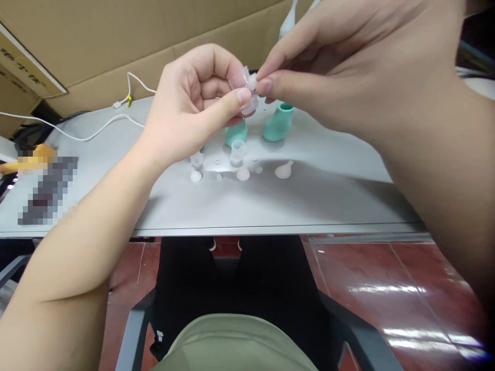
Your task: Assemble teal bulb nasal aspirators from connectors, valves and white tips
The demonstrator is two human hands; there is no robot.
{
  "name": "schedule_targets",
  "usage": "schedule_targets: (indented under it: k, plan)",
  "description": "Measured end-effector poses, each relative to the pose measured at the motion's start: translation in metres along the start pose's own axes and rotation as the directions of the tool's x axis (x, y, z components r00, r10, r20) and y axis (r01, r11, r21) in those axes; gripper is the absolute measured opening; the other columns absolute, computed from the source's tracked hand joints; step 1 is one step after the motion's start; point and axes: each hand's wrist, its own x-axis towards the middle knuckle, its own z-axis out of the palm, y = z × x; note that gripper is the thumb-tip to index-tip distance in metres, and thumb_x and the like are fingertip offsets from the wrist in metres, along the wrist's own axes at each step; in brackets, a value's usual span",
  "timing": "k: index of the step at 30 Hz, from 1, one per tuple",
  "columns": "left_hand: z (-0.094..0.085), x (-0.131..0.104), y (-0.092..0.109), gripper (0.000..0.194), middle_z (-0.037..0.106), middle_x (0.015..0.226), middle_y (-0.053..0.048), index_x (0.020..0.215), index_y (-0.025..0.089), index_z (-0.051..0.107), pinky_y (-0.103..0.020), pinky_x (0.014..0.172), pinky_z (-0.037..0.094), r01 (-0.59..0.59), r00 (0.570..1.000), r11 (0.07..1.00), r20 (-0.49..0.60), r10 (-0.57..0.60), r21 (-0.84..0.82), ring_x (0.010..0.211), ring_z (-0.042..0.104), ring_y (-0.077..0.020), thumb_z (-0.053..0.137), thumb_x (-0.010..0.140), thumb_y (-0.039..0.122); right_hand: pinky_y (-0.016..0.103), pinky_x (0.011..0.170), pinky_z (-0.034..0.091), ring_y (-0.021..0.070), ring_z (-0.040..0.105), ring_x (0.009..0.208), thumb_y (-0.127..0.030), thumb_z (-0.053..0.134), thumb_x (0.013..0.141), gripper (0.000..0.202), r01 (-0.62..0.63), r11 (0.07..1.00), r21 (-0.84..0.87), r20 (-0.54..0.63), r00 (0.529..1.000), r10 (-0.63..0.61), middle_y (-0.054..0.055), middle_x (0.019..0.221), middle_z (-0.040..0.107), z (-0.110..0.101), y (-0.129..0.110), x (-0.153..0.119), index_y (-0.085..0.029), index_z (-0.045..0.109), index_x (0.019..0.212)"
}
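Both the left hand [197, 93] and the right hand [328, 72] are raised above a grey table [216, 206] in the head view. The left hand pinches a translucent plastic piece [250, 105] between thumb and fingers, its other fingers curled behind. The right hand, thumb and forefinger closed together, grips a small white part [252, 81] that meets the translucent piece; whether it is seated in it cannot be told. The right hand's remaining fingers are mostly hidden.

Beyond and below the hands, a teal bottle [279, 123] stands tilted with its round mouth showing, and a second teal vessel [235, 135] is partly covered by the left hand. Nearer the table's front edge are a clear cup [238, 152] and, to its left, another clear fitting [197, 160]. In front of these lie a rounded white piece [243, 173], a smaller white piece [196, 175] at left and a white piece with a narrow neck [284, 170] at right, with a tiny disc [219, 176] between the left two. A white cable [88, 138] runs across the table's far left, before a cardboard wall [116, 41].
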Motion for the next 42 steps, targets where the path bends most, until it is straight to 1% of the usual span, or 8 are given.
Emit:
schedule_targets:
  k: [2, 7, 10, 16, 21, 28, 36, 42]
  plan:
    - [-0.004, 0.001, -0.004, 0.018, 0.085, 0.103, -0.008, 0.099, 0.028, 0.08, -0.044, 0.084, 0.076, 0.166, 0.983, 0.979, 0.057, -0.174, 0.114, 0.099, 0.087, -0.0287, 0.092, 0.101, 0.041, 0.017, 0.078, 0.056, 0.004, 0.073, 0.089, -0.05, 0.072, 0.098, 0.025, 0.048, 0.999, -0.021, -0.03, 0.998, -0.049, -0.007, 0.097, 0.081, 0.001, 0.0, -0.001, -0.028, 0.085, 0.102]
    - [-0.007, 0.005, 0.0, 0.029, 0.083, 0.09, -0.004, 0.094, 0.029, 0.081, -0.044, 0.07, 0.076, 0.071, 0.99, 0.997, 0.123, -0.067, -0.026, 0.084, 0.086, -0.0291, 0.107, 0.085, 0.038, 0.014, 0.074, 0.054, 0.0035, 0.068, 0.082, -0.052, 0.082, 0.092, 0.021, 0.063, 0.992, -0.109, -0.042, 0.997, -0.068, -0.006, 0.087, 0.076, -0.001, -0.002, 0.0, -0.031, 0.082, 0.093]
    - [-0.005, 0.002, 0.013, 0.012, 0.084, 0.099, -0.005, 0.095, 0.03, 0.081, -0.05, 0.085, 0.078, 0.252, 0.965, 0.955, 0.035, -0.261, 0.157, 0.097, 0.086, -0.0296, 0.091, 0.101, 0.033, 0.015, 0.082, 0.059, 0.0064, 0.073, 0.091, -0.048, 0.08, 0.095, 0.016, 0.041, 0.99, -0.131, 0.002, 0.999, -0.041, -0.005, 0.098, 0.079, -0.002, -0.003, 0.0, -0.032, 0.081, 0.097]
    - [0.004, -0.001, 0.024, 0.023, 0.083, 0.089, -0.003, 0.091, 0.03, 0.079, -0.044, 0.075, 0.076, 0.183, 0.983, 0.983, 0.026, -0.183, 0.025, 0.088, 0.087, -0.0294, 0.102, 0.087, 0.036, 0.017, 0.095, 0.059, 0.0056, 0.072, 0.098, -0.036, 0.064, 0.107, 0.015, 0.084, 0.966, -0.246, 0.025, 0.996, -0.08, -0.007, 0.106, 0.078, -0.001, 0.002, -0.004, -0.034, 0.077, 0.11]
    - [0.011, 0.001, 0.031, 0.016, 0.082, 0.088, -0.004, 0.09, 0.023, 0.076, -0.036, 0.082, 0.073, 0.346, 0.938, 0.937, -0.021, -0.345, 0.051, 0.086, 0.085, -0.0215, 0.085, 0.101, 0.016, 0.016, 0.09, 0.058, 0.0042, 0.068, 0.09, -0.026, 0.056, 0.112, 0.023, 0.266, 0.929, -0.258, 0.094, 0.964, -0.25, -0.008, 0.098, 0.073, -0.001, 0.018, 0.0, -0.035, 0.076, 0.115]
    - [0.01, 0.0, 0.034, 0.022, 0.083, 0.091, -0.005, 0.092, 0.022, 0.079, -0.039, 0.086, 0.074, 0.362, 0.932, 0.932, -0.011, -0.362, 0.02, 0.091, 0.085, -0.0246, 0.1, 0.091, 0.026, 0.024, 0.07, 0.05, 0.007, 0.057, 0.077, -0.028, 0.058, 0.113, 0.014, 0.213, 0.973, -0.089, 0.157, 0.968, -0.198, -0.004, 0.092, 0.068, 0.0, 0.019, 0.002, -0.032, 0.07, 0.115]
    - [0.004, 0.001, 0.025, 0.02, 0.087, 0.099, -0.006, 0.098, 0.022, 0.077, -0.037, 0.081, 0.071, 0.319, 0.947, 0.945, -0.051, -0.316, 0.065, 0.095, 0.085, -0.027, 0.094, 0.097, 0.032, 0.03, 0.079, 0.053, 0.0085, 0.065, 0.084, -0.052, 0.085, 0.099, 0.028, 0.214, 0.977, 0.01, -0.051, 0.976, -0.214, -0.003, 0.095, 0.073, 0.002, 0.01, 0.002, -0.026, 0.076, 0.095]
    - [0.008, 0.001, 0.026, 0.029, 0.084, 0.089, -0.006, 0.093, 0.02, 0.079, -0.038, 0.08, 0.073, 0.289, 0.957, 0.957, -0.029, -0.289, 0.001, 0.089, 0.086, -0.0268, 0.102, 0.091, 0.036, 0.032, 0.067, 0.038, 0.0069, 0.055, 0.074, -0.044, 0.08, 0.102, 0.023, 0.177, 0.984, -0.022, -0.067, 0.982, -0.178, -0.002, 0.084, 0.067, 0.004, 0.01, 0.001, -0.023, 0.077, 0.093]
